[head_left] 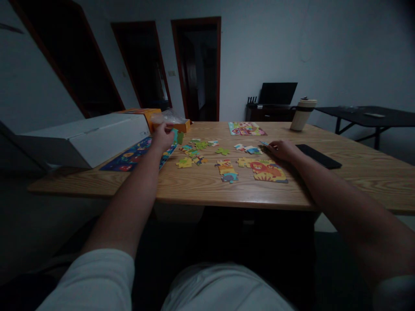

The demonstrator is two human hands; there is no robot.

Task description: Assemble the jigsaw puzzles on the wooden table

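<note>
Head view shows the left hand [163,137] in a closed grip on the orange box [168,122] beyond the lion section [267,170], steadying it, while the right hand [282,150] pinches a small blue piece [263,143] just behind that section on the bench [207,190].

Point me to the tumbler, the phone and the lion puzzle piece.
tumbler [302,114], head view, middle of its body
phone [318,156], head view, centre of its dark face
lion puzzle piece [268,170], head view, on the lion picture

Dim room, pale walls [324,39], dark doorways [199,69]
</note>
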